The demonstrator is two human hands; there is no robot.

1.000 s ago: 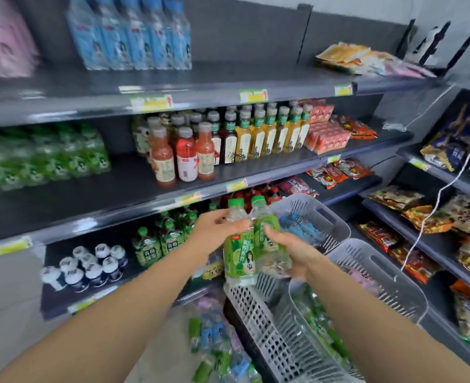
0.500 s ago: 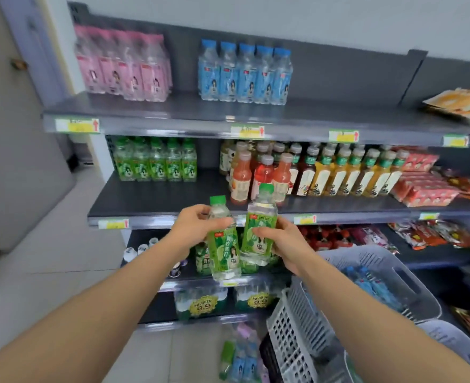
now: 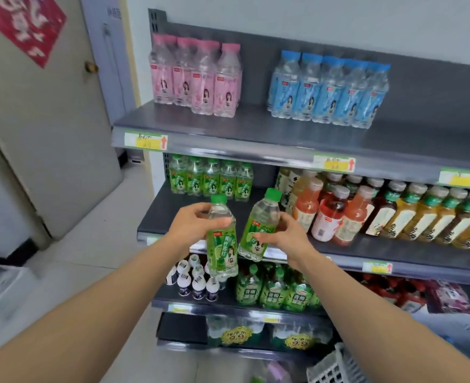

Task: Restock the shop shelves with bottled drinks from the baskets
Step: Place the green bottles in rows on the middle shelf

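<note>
My two bare forearms reach forward from the bottom of the view. At the bottom right edge, a corner of a white slatted basket point(image 3: 334, 367) is cut off, its contents out of sight. My left hand point(image 3: 190, 228) is curled round the shoulder of a green lime soda bottle point(image 3: 222, 251), which hangs upright, its green cap above my fingers. Just beside it, my right hand point(image 3: 289, 239) pinches a second lime soda bottle point(image 3: 264, 210) from the right, tilted with its cap leaning right. The two bottles sit close, nearly touching at the labels. Both are raised in front of the middle shelf point(image 3: 170, 217), over its bare left part. Behind them, at the back of that shelf, stands a row of matching lime soda bottles point(image 3: 211, 179); to the right are orange and red juice bottles point(image 3: 332, 214). Below, partly hidden by my hands, are small white-capped bottles point(image 3: 196, 281) and green drinks point(image 3: 276, 293); their labels are too blurred to read. The top shelf holds pink-capped water bottles point(image 3: 198, 78) and blue-capped water bottles point(image 3: 330, 91).
</note>
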